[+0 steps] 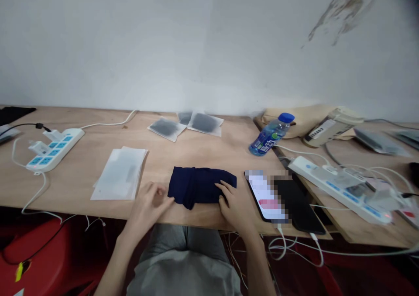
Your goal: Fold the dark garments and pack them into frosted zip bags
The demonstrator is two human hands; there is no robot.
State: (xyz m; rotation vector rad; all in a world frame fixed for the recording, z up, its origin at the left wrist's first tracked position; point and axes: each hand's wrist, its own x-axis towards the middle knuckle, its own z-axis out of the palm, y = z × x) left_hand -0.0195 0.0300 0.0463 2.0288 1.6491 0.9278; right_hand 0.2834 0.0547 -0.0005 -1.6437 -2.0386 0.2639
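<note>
A navy blue folded cloth (204, 186) lies near the table's front edge, with a raised fold across its left half. At its left end is my left hand (151, 202); the thumb reaches the cloth's lower left corner while the other fingers curl loosely, apart from the thumb. My right hand (231, 200) rests on the cloth's right end with its fingers spread. Left of the cloth is a small stack of translucent frosted bags (119, 173). Farther back, against the wall, several frosted packets with dark contents (205, 123) lie partly overlapping.
On the right are a lit phone (266, 195), a dark phone (299, 204) with a charging cable, and a white power strip (340, 189). Behind them stand a tilted blue-capped bottle (270, 136) and a coffee cup (330, 128). Another power strip (55, 149) sits at left.
</note>
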